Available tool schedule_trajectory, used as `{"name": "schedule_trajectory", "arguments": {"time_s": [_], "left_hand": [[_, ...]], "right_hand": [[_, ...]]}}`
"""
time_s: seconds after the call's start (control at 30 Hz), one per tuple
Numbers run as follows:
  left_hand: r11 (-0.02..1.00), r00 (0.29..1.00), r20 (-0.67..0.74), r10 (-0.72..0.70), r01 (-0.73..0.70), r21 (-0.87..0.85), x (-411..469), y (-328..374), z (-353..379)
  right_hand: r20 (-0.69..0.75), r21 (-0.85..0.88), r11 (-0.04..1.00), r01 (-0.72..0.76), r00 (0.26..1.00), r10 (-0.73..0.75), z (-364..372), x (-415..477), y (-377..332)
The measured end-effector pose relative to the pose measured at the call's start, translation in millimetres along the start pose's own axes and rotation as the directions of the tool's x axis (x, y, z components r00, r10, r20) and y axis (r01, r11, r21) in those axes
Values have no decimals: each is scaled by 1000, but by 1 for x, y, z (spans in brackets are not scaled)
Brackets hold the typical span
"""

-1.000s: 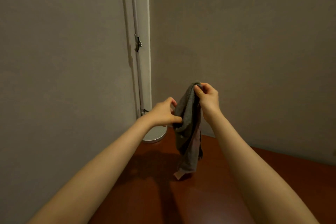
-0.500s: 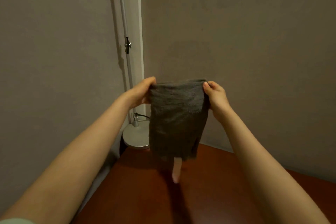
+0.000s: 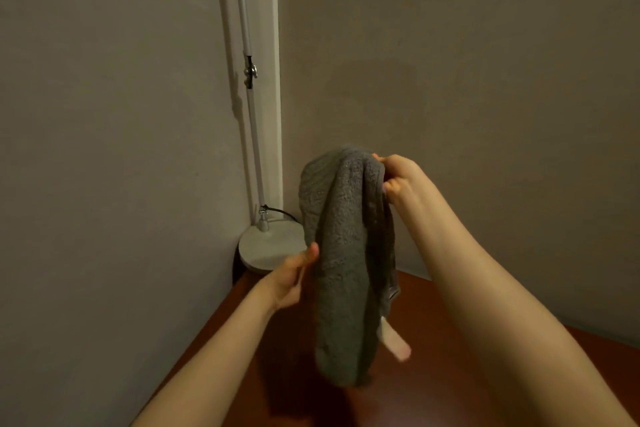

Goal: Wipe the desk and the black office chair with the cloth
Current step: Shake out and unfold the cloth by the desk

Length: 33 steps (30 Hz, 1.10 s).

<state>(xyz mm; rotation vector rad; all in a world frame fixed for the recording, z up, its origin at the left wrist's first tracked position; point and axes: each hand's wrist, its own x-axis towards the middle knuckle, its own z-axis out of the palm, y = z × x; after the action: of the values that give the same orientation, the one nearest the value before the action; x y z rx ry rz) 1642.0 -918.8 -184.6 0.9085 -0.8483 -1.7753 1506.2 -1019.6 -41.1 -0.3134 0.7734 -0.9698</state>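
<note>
Readying the grey cloth beside the lamp base: right hand pinches its top, left hand grips its side (wiping apparently unstarted); next, press onto desk.

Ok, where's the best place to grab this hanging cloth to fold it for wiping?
Probably the loose bottom end of the cloth, from below left. It hangs limp from the right hand pinching its top, so the bottom dangles free above the desk.

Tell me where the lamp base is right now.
In the head view, the lamp base stands left of centre at the far corner of the desk, behind the left hand and the hanging cloth.
</note>
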Motion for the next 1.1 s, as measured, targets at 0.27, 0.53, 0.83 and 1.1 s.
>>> {"name": "schedule_trajectory", "arguments": {"time_s": [0.27,0.53,0.83,1.1], "left_hand": [[999,994,-95,52,-52,0,18,32,10],[992,967,-254,-1,32,120,40,64,-7],[877,820,-571,-37,300,375,47,81,-64],[767,791,-575,-209,498,405,53,108,-98]], "right_hand": [[-59,-91,992,-91,995,86,-72,30,11],[45,-568,792,-225,952,303,-92,36,44],[-36,-497,861,-105,994,101,-84,88,76],[132,-658,698,282,956,-261,-75,107,91]]}}
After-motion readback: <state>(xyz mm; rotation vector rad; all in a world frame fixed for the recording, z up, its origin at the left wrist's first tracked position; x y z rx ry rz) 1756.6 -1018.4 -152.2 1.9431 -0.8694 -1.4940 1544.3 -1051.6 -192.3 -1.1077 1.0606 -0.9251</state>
